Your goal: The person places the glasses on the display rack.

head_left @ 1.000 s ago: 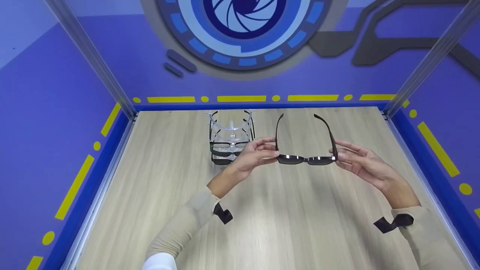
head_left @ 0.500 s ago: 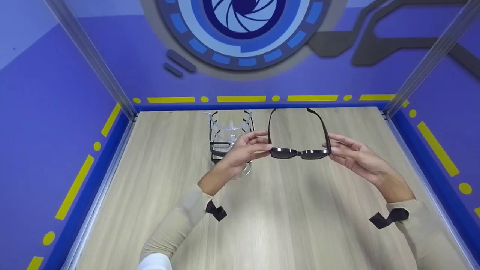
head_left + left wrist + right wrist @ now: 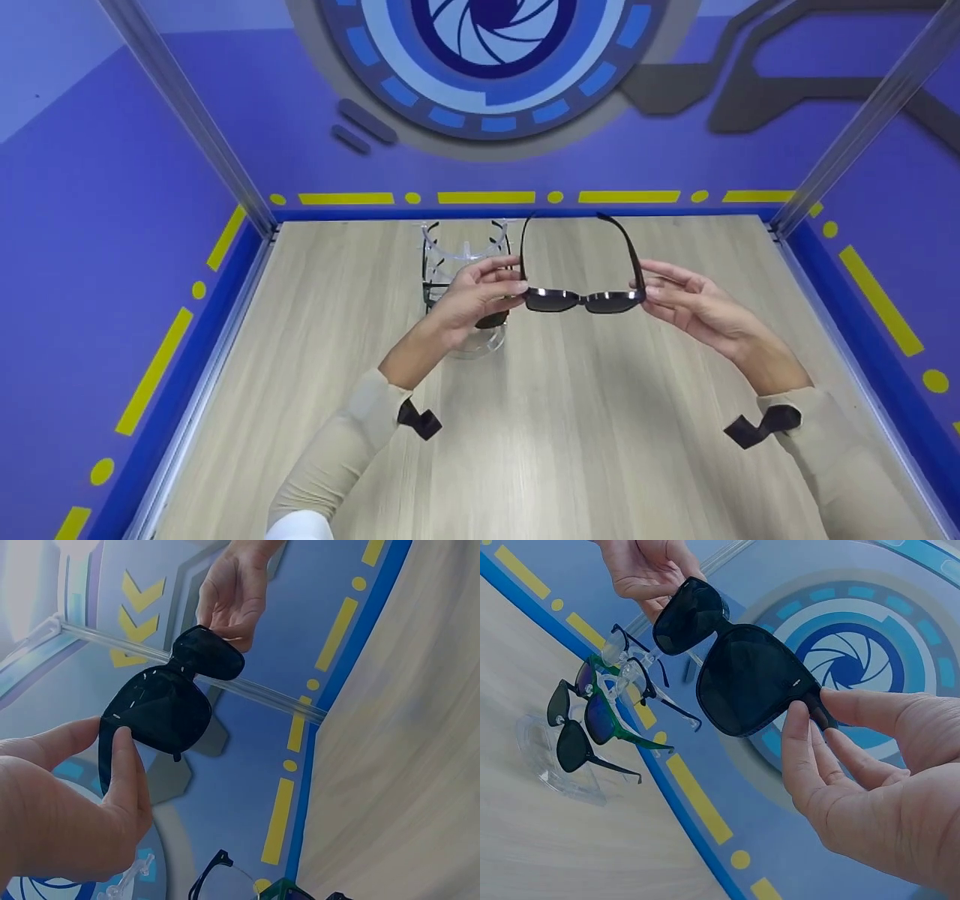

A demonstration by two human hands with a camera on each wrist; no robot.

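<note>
Black sunglasses (image 3: 581, 300) with dark lenses and spread temples are held up above the table between both hands. My left hand (image 3: 480, 296) pinches the frame at its left hinge. On the opposite hinge, the thumb and fingers of my right hand (image 3: 694, 304) grip the temple (image 3: 823, 711). Just behind and below my left hand stands a clear plastic glasses stand (image 3: 491, 346), partly hidden by that hand. In the right wrist view it bears green-framed sunglasses (image 3: 600, 716), dark sunglasses (image 3: 573, 746) on the lowest tier, and clear-lens glasses (image 3: 615, 647) higher up.
A pale wood-grain table (image 3: 570, 435) lies under the hands. Blue printed panels (image 3: 615, 165) with yellow dashes close off the back and both sides, and metal posts (image 3: 847, 124) rise at the back corners.
Both hands have carried the sunglasses left and slightly away from the body, toward the stand. My left hand now overlaps more of the stand in the head view.
</note>
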